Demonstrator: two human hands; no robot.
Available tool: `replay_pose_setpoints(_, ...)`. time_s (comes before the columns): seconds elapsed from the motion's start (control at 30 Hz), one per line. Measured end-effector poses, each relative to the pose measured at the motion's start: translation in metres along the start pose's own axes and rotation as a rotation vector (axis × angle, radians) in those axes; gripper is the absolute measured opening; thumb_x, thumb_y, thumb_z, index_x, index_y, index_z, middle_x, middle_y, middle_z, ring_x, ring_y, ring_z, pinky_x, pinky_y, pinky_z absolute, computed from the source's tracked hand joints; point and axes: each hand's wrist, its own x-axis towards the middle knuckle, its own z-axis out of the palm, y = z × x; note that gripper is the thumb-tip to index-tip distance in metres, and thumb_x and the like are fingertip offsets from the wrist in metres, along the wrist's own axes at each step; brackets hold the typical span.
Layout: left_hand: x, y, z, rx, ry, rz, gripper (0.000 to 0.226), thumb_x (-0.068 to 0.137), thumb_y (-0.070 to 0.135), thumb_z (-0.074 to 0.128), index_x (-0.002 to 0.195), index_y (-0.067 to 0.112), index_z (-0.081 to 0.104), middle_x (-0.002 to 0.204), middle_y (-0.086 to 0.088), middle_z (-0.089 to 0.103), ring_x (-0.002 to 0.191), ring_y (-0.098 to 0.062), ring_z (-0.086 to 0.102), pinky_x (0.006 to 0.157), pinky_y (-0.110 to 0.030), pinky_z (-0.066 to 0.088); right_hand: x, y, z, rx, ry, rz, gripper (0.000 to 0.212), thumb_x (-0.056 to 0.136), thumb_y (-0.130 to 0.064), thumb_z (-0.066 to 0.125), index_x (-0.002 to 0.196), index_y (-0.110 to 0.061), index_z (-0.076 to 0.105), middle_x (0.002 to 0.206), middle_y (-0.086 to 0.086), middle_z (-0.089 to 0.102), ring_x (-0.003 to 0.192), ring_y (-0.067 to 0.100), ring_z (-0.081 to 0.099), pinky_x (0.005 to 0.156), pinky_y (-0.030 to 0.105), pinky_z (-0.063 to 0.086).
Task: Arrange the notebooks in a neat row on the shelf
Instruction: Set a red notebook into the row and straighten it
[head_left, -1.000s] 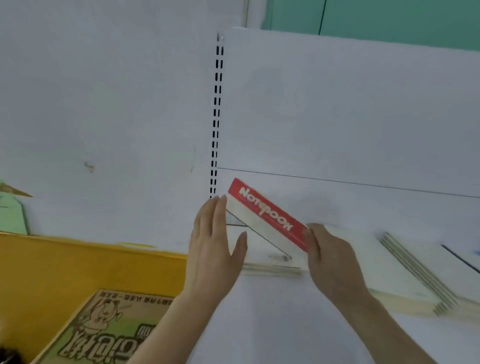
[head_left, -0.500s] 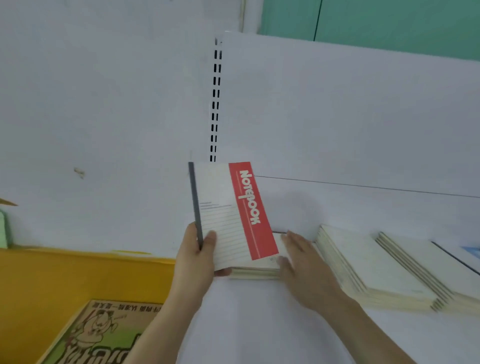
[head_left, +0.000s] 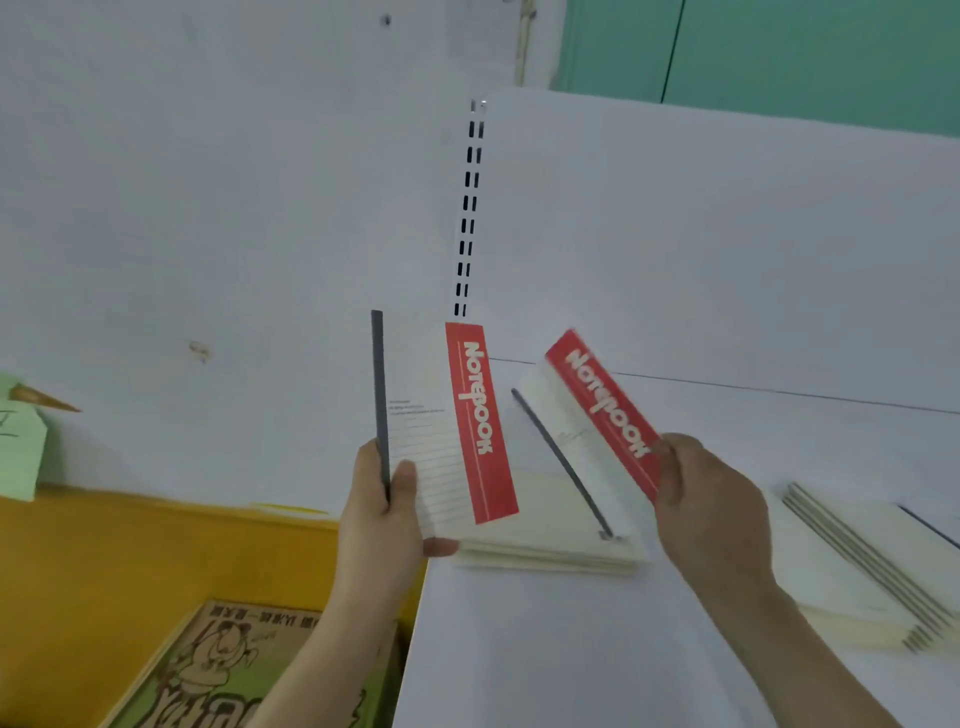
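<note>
holding notebooks (head_left: 447, 426): l hand (head_left: 379, 514), r hand (head_left: 706, 499)

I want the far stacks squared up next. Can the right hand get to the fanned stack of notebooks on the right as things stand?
Probably not yet: the right hand already grips a notebook. Nothing blocks its way to the fanned stack on the shelf.

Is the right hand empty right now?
No: the right hand grips a tilted red-banded notebook above the flat stack, while the left hand holds another notebook upright.
</note>
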Motion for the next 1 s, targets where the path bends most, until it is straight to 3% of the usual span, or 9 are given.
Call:
replay_pose_setpoints(0.07, -0.001, 0.000, 0.003, -0.013, -0.019, -0.016, 0.023, 0.105, 0.018, 0.041, 0.127, 0.025, 0.044, 0.107, 0.007, 0.062, 0.093, -0.018, 0.065, 0.055, -0.042, 0.062, -0.003, -0.010, -0.011, 0.239, 0.066, 0.159, 0.026, 0.101, -0.031, 0.041, 0.097, -0.017, 0.062, 0.076, -0.007, 0.067, 0.064, 0.013, 0.062, 0.054, 0.030, 0.045)
replay_pose_setpoints(0.17, -0.008, 0.005, 0.016, -0.056, -0.102, -0.036, 0.020, 0.106, 0.021, 0.040, 0.123, 0.026, 0.049, 0.106, 0.005, 0.064, 0.092, -0.019, 0.066, 0.055, -0.043, 0.061, -0.010, -0.034, -0.020, 0.487, 0.033, 0.347, 0.025, 0.100, -0.032, 0.044, 0.090, -0.023, 0.065, 0.078, -0.012, 0.067, 0.073, 0.008, 0.061, 0.067, 0.034, 0.048)
replay_pose_setpoints(0.33, -0.033, 0.015, 0.044, -0.097, -0.238, 0.045, 0.013, 0.100, 0.036, 0.048, 0.113, 0.036, 0.049, 0.095, 0.013, 0.069, 0.085, -0.016, 0.072, 0.049, -0.040, 0.060, -0.035, -0.040, -0.011, 0.421, 0.011, 0.399, 0.028, 0.099, -0.031, 0.044, 0.081, -0.025, 0.065, 0.071, -0.013, 0.065, 0.071, 0.000, 0.058, 0.062, 0.023, 0.041)
replay_pose_setpoints(0.43, -0.048, 0.011, 0.059, -0.090, -0.320, 0.077, 0.019, 0.101, 0.027, 0.050, 0.114, 0.040, 0.046, 0.097, 0.024, 0.065, 0.085, -0.010, 0.070, 0.048, -0.039, 0.059, -0.050, -0.032, -0.017, 0.493, -0.022, 0.435, 0.033, 0.100, -0.032, 0.043, 0.076, -0.022, 0.063, 0.067, -0.008, 0.064, 0.067, 0.004, 0.057, 0.059, 0.025, 0.042)
replay_pose_setpoints(0.47, -0.052, 0.009, 0.064, -0.113, -0.339, 0.064, 0.020, 0.102, 0.025, 0.049, 0.114, 0.041, 0.046, 0.097, 0.024, 0.065, 0.086, -0.011, 0.070, 0.048, -0.039, 0.059, -0.053, -0.027, -0.023, 0.528, -0.030, 0.443, 0.033, 0.100, -0.033, 0.043, 0.078, -0.021, 0.065, 0.069, -0.007, 0.065, 0.065, 0.006, 0.057, 0.059, 0.028, 0.043)
replay_pose_setpoints(0.57, -0.064, 0.006, 0.081, -0.217, -0.455, -0.010, 0.026, 0.103, 0.018, 0.046, 0.117, 0.040, 0.049, 0.099, 0.017, 0.068, 0.086, -0.020, 0.071, 0.052, -0.045, 0.060, -0.059, -0.008, -0.046, 0.567, -0.044, 0.433, 0.025, 0.100, -0.034, 0.044, 0.096, -0.037, 0.069, 0.083, -0.018, 0.070, 0.075, 0.000, 0.064, 0.065, 0.019, 0.046)
replay_pose_setpoints(0.7, -0.089, 0.010, 0.120, -0.242, -0.623, -0.064, 0.031, 0.104, 0.016, 0.044, 0.126, 0.038, 0.047, 0.107, 0.013, 0.068, 0.086, -0.026, 0.073, 0.058, -0.046, 0.062, -0.074, 0.029, -0.078, 0.477, -0.037, 0.422, 0.025, 0.098, -0.042, 0.042, 0.118, -0.047, 0.056, 0.093, -0.030, 0.067, 0.086, -0.009, 0.063, 0.065, 0.008, 0.048)
replay_pose_setpoints(0.83, -0.125, 0.018, 0.175, -0.186, -0.619, -0.037, 0.017, 0.104, 0.028, 0.042, 0.116, 0.036, 0.051, 0.093, 0.016, 0.068, 0.079, -0.019, 0.071, 0.051, -0.043, 0.060, -0.096, 0.082, -0.116, 0.341, -0.105, 0.454, 0.032, 0.099, -0.046, 0.032, 0.128, -0.061, 0.032, 0.092, -0.033, 0.060, 0.093, -0.013, 0.057, 0.071, 0.009, 0.047)
replay_pose_setpoints(1.0, -0.189, 0.024, 0.264, -0.193, -0.607, 0.025, 0.027, 0.104, 0.023, 0.042, 0.128, 0.035, 0.046, 0.093, 0.016, 0.068, 0.079, -0.016, 0.071, 0.045, -0.040, 0.058, -0.118, 0.155, -0.179, 0.283, -0.084, 0.511, 0.044, 0.090, -0.059, 0.037, 0.120, -0.074, 0.008, 0.104, -0.038, 0.050, 0.094, -0.008, 0.059, 0.081, 0.012, 0.051)
